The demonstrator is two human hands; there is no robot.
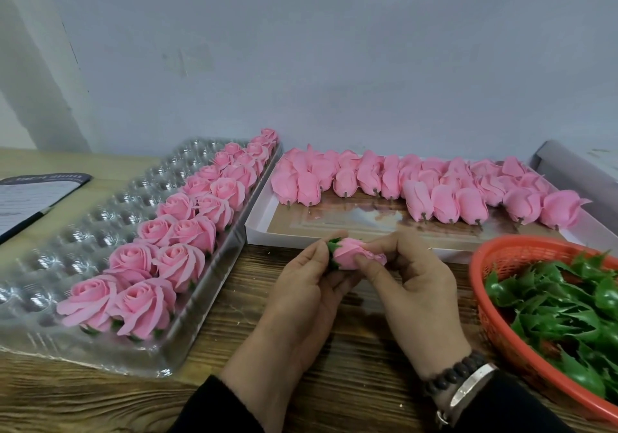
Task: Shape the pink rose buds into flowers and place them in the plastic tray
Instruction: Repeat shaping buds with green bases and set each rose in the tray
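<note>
Wooden desk (110, 396) carries all items, with a pale wall behind it. Clear plastic tray (100, 228) lies at left, running from near to far; its two right-hand rows hold opened pink roses (174, 228), while the cups to their left show bare plastic. White shallow box (267, 222) sits at centre far, just beside the tray's right edge, holding closed pink buds (418, 191) laid in rows with short stems pointing toward the near side. Orange mesh basket (495, 299) stands at right near, partly out of frame, filled with green plastic calyxes (568, 305). A dark-edged printed sheet (30, 198) lies at far left.

Both hands are raised over the desk between tray and basket. Left hand (301, 285) grips the green base of one pink bud (351, 257), fingers curled round it. Right hand (414, 278) pinches that bud's petals at the tip, thumb on the near side. The right wrist bears a dark bead bracelet (458, 370) and a metal watch (471, 389).
</note>
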